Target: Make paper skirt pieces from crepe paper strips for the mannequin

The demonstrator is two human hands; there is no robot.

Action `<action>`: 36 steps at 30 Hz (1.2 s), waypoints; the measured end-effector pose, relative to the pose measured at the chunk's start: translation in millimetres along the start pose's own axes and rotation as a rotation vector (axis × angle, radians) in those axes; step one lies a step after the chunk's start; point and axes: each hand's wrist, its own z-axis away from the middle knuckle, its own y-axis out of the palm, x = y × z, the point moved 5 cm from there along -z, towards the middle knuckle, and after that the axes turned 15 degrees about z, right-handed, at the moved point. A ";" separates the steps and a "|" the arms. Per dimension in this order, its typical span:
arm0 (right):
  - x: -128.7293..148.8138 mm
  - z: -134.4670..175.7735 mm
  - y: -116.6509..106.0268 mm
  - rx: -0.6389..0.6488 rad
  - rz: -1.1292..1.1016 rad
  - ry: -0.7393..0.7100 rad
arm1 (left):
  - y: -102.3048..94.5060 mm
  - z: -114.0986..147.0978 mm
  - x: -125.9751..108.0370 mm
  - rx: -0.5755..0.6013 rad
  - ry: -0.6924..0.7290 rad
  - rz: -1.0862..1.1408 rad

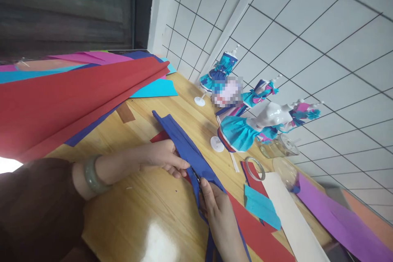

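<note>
A long strip of dark blue crepe paper (192, 151) stretches diagonally over the wooden table, folded along its length. My left hand (170, 159), with a green bangle on its wrist, pinches the edge of this strip. In my right hand (215, 204) is a pair of scissors (195, 174), whose dark blades lie at the blue paper close to my left fingertips. The handles are hidden inside my right hand. Beneath the blue strip, red paper (245, 221) shows on the right.
Small mannequins in paper dresses (239, 133) stand along the tiled wall. A tape roll (255, 168), a turquoise paper piece (261, 206), a white sheet (291, 217) and purple paper (334, 217) lie to the right. Large red paper (76, 102) covers stacked sheets at left.
</note>
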 end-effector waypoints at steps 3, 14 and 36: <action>-0.1 0.0 -0.9 -0.016 0.018 -0.011 | -0.3 -0.8 0.3 -0.027 0.015 0.006; 8.3 0.6 0.3 0.000 0.020 -0.019 | 1.0 -1.5 5.0 -0.021 -0.008 -0.052; 9.4 -0.9 1.1 -0.070 0.031 -0.046 | 0.5 -2.4 6.6 -0.040 -0.030 -0.024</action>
